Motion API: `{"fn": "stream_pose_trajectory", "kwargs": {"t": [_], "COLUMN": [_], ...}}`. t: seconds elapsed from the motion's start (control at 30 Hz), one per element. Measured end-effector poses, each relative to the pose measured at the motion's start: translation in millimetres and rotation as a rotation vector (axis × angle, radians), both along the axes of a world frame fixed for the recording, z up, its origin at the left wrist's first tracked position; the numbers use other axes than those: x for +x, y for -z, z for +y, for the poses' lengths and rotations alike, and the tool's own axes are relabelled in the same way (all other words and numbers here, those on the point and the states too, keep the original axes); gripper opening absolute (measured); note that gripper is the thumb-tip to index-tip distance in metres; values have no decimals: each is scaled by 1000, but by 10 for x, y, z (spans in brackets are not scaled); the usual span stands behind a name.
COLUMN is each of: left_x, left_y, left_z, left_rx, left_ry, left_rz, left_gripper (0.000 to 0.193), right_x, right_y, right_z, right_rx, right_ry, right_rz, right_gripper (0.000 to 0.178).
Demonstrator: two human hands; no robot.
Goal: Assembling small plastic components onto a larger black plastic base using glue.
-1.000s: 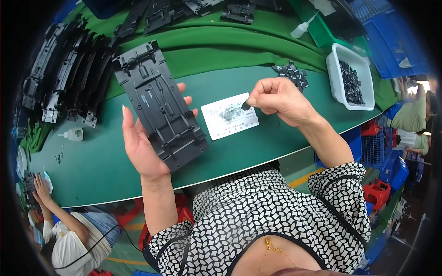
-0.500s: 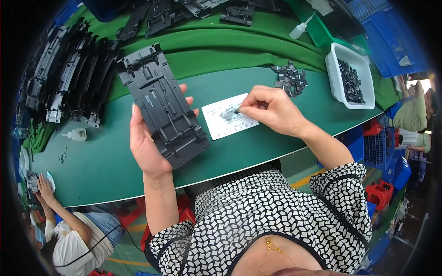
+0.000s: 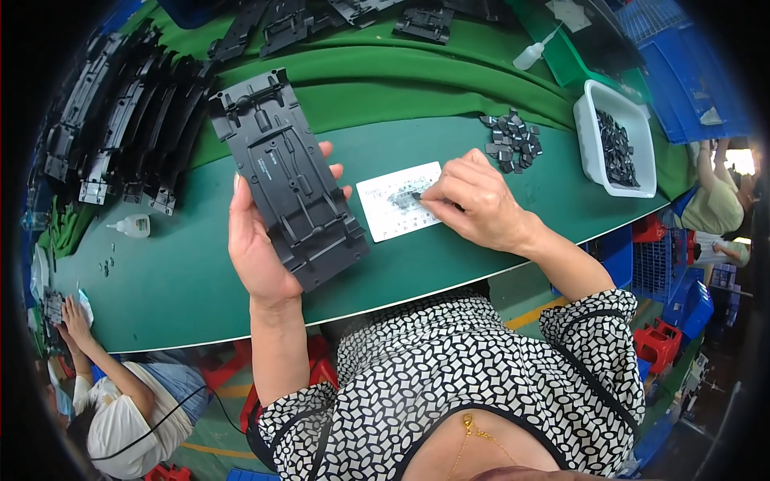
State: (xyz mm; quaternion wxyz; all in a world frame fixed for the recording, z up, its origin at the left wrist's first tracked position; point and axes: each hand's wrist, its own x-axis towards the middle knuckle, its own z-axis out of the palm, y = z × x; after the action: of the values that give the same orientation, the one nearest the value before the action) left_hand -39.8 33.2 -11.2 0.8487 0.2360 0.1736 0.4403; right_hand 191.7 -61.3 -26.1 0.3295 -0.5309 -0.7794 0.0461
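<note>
My left hand (image 3: 261,252) grips a long black molded plastic chassis plate (image 3: 282,172), tilted up over the green table, its fingertips showing past the right edge. The plate's upper face has raised ribs and pipe-like shapes. To the right, a white card (image 3: 393,230) with a dark, wet-looking smudge in its middle lies flat on the table. Over the card's right edge, my right hand (image 3: 485,200) is closed in a pinch. At its fingertips a small black piece (image 3: 416,196) shows against the smudge; most of it is hidden.
Small black pieces lie in a pile (image 3: 511,140), with more in a white tub (image 3: 585,144). One squeeze bottle (image 3: 135,226) lies at left, another (image 3: 529,56) at far right. Black plates (image 3: 104,120) stand stacked at left. A co-worker (image 3: 140,409) sits lower left.
My right hand has turned slightly and its fingers are curled more over the card. The chassis plate stays in my left hand, and the whole view has shifted a little.
</note>
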Motion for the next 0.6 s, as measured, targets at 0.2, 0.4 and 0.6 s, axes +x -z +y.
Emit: {"fn": "stream_pose_trajectory", "kwargs": {"t": [0.2, 0.4, 0.6], "left_x": [3, 16, -21], "left_y": [-12, -9, 55], "left_z": [-12, -18, 5], "left_rx": [-4, 4, 35], "left_ry": [6, 6, 39], "left_rz": [-11, -7, -67], "left_gripper": [55, 54, 55], "right_x": [17, 97, 120], "right_y": [-90, -189, -306], "right_z": [-26, 29, 13], "right_rx": [-18, -617, -828], "right_ry": [-50, 254, 237], "right_rz": [-19, 1089, 1439], "right_gripper": [11, 12, 9]}}
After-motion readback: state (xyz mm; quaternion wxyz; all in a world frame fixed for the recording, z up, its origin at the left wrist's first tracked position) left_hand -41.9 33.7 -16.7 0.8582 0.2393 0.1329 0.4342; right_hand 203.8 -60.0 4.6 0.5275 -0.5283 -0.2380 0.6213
